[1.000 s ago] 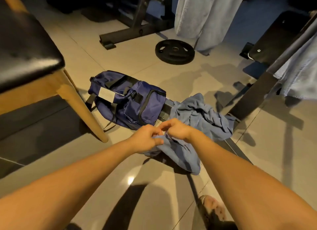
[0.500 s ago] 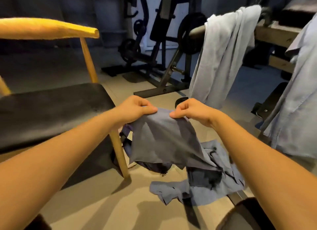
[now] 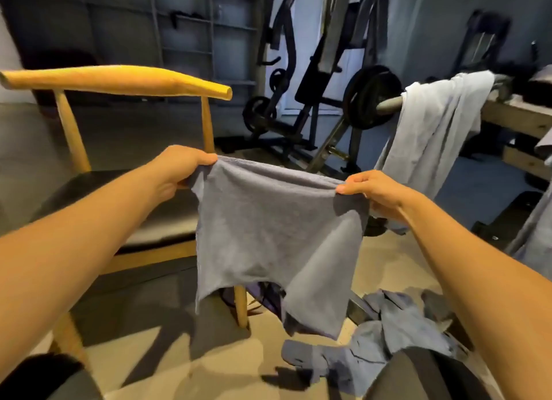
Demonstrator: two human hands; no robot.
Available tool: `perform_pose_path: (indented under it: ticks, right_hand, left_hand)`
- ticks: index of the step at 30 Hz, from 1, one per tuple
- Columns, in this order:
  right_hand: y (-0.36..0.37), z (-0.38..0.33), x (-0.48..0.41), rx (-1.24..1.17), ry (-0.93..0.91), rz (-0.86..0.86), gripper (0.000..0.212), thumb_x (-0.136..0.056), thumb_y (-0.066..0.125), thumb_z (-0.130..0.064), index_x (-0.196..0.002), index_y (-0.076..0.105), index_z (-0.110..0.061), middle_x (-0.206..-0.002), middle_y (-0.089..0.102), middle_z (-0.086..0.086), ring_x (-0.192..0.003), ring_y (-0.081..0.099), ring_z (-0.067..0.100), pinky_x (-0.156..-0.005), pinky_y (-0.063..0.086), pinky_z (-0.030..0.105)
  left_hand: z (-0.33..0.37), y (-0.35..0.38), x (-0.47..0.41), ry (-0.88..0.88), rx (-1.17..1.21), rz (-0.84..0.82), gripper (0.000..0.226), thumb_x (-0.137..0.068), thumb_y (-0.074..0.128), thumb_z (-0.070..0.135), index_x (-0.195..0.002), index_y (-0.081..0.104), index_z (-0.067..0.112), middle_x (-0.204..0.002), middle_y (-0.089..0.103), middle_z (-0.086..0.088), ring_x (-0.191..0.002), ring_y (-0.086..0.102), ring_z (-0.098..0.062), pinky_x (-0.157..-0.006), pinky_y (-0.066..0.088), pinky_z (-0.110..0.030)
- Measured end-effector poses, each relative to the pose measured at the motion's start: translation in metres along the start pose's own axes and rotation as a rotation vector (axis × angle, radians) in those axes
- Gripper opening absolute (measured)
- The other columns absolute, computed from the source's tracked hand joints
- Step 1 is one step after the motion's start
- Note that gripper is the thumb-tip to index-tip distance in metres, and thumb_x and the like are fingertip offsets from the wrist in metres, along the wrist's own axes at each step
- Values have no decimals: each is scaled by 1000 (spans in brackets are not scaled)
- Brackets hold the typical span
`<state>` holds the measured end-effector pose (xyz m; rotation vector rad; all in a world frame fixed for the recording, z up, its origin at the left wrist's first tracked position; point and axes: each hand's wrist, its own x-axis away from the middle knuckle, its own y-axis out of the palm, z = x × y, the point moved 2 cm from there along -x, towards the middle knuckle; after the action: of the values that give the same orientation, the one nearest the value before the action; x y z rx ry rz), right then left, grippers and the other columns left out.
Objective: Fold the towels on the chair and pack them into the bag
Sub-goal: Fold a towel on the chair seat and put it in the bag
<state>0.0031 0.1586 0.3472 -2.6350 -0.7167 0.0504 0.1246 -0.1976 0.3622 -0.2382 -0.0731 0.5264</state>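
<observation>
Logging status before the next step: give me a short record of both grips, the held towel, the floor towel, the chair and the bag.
Left grip: pinches held towel at its top left corner
Right grip: pinches its top right corner
Held towel: hanging spread, unfolded
Floor towel: crumpled, lower right
Chair: left, behind held towel
Bag: mostly hidden behind held towel, by chair leg

Single head-worn camera looks forward and down, close over both forearms

A crumpled blue towel (image 3: pixel 373 358) lies on the tan floor (image 3: pixel 191 361).
</observation>
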Motion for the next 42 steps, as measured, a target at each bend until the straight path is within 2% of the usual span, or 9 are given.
perform_pose_path:
  ticks: [4, 11, 15, 19, 23, 28, 34, 39, 42]
  right_hand:
    - [25, -45, -14, 58, -104, -2, 18, -89, 75, -24, -79, 74, -9, -80, 70, 7, -80, 66, 19, -73, 49, 31]
    - [91, -148, -59, 114, -427, 324, 33, -86, 80, -23, -76, 68, 6, -73, 56, 26, -66, 50, 24, -63, 41, 35]
    - [136, -199, -72, 222, -405, 208, 34, -93, 72, -31, -76, 71, -2, -72, 63, 17, -64, 56, 25, -59, 44, 32]
    - [184, -211, -86, 226, -366, 56, 25, -96, 68, -38, -98, 79, -16, -92, 76, 9, -83, 70, 18, -69, 55, 30]
    - [220, -211, -103, 240, -474, -112, 32, -98, 66, -35, -102, 78, -6, -96, 74, 8, -87, 66, 20, -78, 52, 32]
    - [230, -202, -117, 236, -482, -155, 45, -89, 74, -42, -87, 72, 2, -78, 59, 14, -73, 50, 22, -70, 39, 39]
    - [209, -169, -123, 91, -375, -328, 36, -88, 77, -32, -94, 74, 3, -87, 70, 11, -78, 64, 17, -73, 53, 31]
    - [219, -145, -138, 54, -318, -485, 20, -96, 69, -26, -84, 63, -10, -99, 64, 14, -95, 62, 23, -88, 54, 37]
    - [229, -138, -140, -3, -304, -436, 23, -95, 70, -28, -78, 63, -14, -89, 66, 6, -89, 62, 20, -82, 53, 34]
  left_hand:
    - [-9, -46, -7, -42, 62, 112, 23, -90, 75, 32, -103, 75, 13, -100, 72, -8, -94, 65, -25, -72, 51, -36]
    - [22, -126, -13, 93, 140, 361, 21, -96, 69, 37, -107, 68, 19, -104, 69, -5, -92, 62, -23, -84, 52, -41]
    - [37, -162, -18, 303, -22, 321, 19, -94, 72, 38, -108, 74, 25, -107, 71, 1, -103, 65, -22, -97, 54, -47]
    - [45, -147, -15, 480, -282, 59, 24, -94, 72, 23, -117, 69, 27, -77, 69, 8, -78, 65, -4, -75, 50, -24]
    - [39, -123, -17, 401, -430, -203, 19, -97, 68, 23, -115, 69, 30, -64, 68, 15, -63, 64, 2, -63, 46, -15]
    - [33, -130, -23, 336, -442, -96, 20, -97, 69, 29, -92, 77, 12, -65, 66, 5, -61, 59, -1, -59, 45, -17]
    - [26, -145, -29, 174, -211, 12, 19, -97, 68, 33, -95, 78, 16, -91, 74, -7, -94, 70, -27, -86, 58, -43]
    - [27, -158, -31, 115, -67, 118, 16, -97, 68, 22, -102, 78, 10, -88, 78, -6, -78, 75, -18, -62, 58, -29]
    - [29, -171, -37, 131, -81, 250, 19, -97, 70, 23, -107, 77, 9, -97, 75, -7, -88, 71, -21, -66, 55, -29]
